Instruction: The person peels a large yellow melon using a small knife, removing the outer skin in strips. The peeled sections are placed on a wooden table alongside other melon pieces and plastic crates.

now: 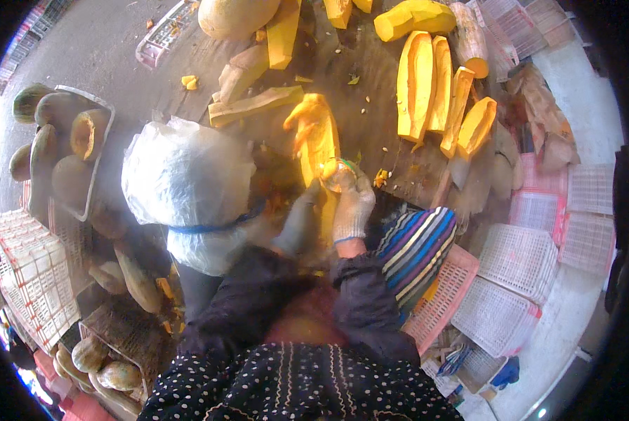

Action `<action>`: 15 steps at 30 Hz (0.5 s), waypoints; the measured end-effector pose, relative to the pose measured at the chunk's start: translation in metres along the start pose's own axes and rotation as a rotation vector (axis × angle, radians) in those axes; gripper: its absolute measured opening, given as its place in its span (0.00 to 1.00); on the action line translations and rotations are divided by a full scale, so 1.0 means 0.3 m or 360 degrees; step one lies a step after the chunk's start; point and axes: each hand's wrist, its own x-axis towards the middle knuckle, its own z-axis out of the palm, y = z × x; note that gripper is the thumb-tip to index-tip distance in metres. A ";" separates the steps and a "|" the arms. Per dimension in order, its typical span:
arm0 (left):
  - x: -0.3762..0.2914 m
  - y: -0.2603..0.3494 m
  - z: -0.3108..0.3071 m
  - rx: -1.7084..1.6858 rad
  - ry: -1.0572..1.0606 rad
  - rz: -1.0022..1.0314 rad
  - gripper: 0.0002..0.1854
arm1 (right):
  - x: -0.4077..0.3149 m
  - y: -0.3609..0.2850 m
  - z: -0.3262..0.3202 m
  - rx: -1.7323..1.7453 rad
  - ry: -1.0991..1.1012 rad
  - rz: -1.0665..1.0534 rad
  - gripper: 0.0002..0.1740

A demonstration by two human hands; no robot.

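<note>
A long piece of orange pumpkin (pixel 322 139) lies in front of me, pointing away, its near end between my hands. Stringy pulp hangs loose at its far left edge. My left hand (pixel 297 217), in a grey glove, grips the left side of its near part. In a pale knitted glove, my right hand (pixel 354 205) closes around a small hand tool (pixel 341 171) with a green edge, pressed against the flesh. Glove and blur hide most of that tool, so I cannot tell its exact kind.
Peeled, hollowed pumpkin pieces (pixel 415 87) lie at the right of the wooden work surface (pixel 356 105). Unpeeled strips (pixel 256 105) and a whole pumpkin (pixel 235 18) are beyond. Plastic-wrapped and striped-fabric-covered knees flank my arms. Crates (pixel 519 258) stand right; pumpkins (pixel 43 147) fill one at left.
</note>
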 end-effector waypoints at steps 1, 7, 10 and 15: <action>-0.023 0.029 -0.002 0.0198 -0.0056 0.0042 0.21 | -0.011 -0.022 -0.001 0.0121 -0.0018 0.0061 0.13; -0.096 0.113 0.032 -0.0321 -0.0507 -0.0378 0.27 | -0.010 -0.232 -0.161 0.0087 -0.0434 -0.0100 0.13; -0.143 0.140 0.044 -0.0110 -0.0225 -0.0397 0.28 | -0.023 -0.235 -0.259 -0.1337 -0.0377 -0.0994 0.12; -0.181 0.172 0.038 0.0330 -0.0107 -0.0245 0.22 | -0.056 -0.114 -0.228 -0.1873 -0.0136 -0.0522 0.13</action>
